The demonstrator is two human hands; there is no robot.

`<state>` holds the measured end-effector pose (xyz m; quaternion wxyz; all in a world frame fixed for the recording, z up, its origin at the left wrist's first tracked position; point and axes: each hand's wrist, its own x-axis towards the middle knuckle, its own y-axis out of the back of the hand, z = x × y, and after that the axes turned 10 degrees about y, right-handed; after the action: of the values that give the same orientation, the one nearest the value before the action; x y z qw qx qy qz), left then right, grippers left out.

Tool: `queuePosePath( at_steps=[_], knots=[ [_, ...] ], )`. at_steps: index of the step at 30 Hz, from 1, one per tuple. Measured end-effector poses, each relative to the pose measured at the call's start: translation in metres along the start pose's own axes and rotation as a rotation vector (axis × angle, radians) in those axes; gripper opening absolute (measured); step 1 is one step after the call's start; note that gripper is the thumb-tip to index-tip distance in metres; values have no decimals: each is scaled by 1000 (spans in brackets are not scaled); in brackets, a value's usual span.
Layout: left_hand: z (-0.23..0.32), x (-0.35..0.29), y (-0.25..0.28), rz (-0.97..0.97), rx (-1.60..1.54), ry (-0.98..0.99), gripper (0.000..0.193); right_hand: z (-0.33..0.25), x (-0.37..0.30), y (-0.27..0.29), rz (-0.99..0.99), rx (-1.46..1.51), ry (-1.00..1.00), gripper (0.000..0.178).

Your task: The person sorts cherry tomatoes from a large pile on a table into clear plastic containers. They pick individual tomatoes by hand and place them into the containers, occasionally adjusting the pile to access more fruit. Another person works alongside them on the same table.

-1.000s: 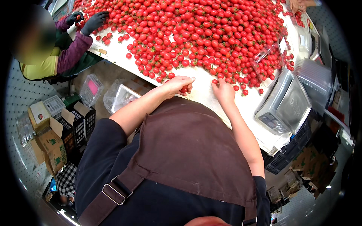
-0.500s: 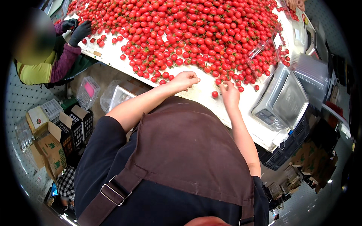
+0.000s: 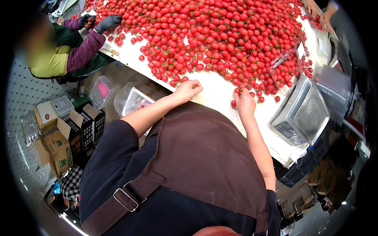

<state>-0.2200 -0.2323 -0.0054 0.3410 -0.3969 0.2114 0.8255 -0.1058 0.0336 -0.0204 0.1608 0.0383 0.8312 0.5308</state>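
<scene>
A large heap of red cherry tomatoes (image 3: 220, 39) with green stems covers the white table (image 3: 214, 88) in front of me. My right hand (image 3: 246, 104) is at the near edge of the heap, its thumb and fingertips closed on one cherry tomato (image 3: 237, 90). Just beside the thumb lies another loose tomato (image 3: 233, 103). My left hand (image 3: 188, 91) hovers over the table's front edge, fingers curled together. Whatever its fingers might hold is hidden. Some tomatoes (image 3: 184, 79) lie just beyond it.
On the right stand a scale (image 3: 301, 112) with a metal pan and stacked clear plastic boxes (image 3: 334, 84). An open clear box (image 3: 289, 65) sits among the tomatoes. A co-worker's gloved hand (image 3: 108, 23) works at the far left, another person's hands (image 3: 326, 19) at the far right. Cartons (image 3: 55, 151) stand lower left.
The whole view has shifted, moving the scene right and slightly down. My right fingertips have closed in on a tomato beside them. My left hand stays near the table edge, fingers still curled.
</scene>
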Motion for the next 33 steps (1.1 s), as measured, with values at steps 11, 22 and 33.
queuePosePath(
  at_steps=[11, 22, 33],
  knots=[
    [17, 3, 45, 793, 833, -511, 13, -10, -14, 80, -413, 1845, -243, 34],
    [41, 24, 54, 584, 1337, -314, 23, -14, 1, 69, -351, 1651, -290, 17],
    [21, -2, 58, 314, -55, -312, 38, -59, 6, -6, -630, 181, 621, 28]
  ],
)
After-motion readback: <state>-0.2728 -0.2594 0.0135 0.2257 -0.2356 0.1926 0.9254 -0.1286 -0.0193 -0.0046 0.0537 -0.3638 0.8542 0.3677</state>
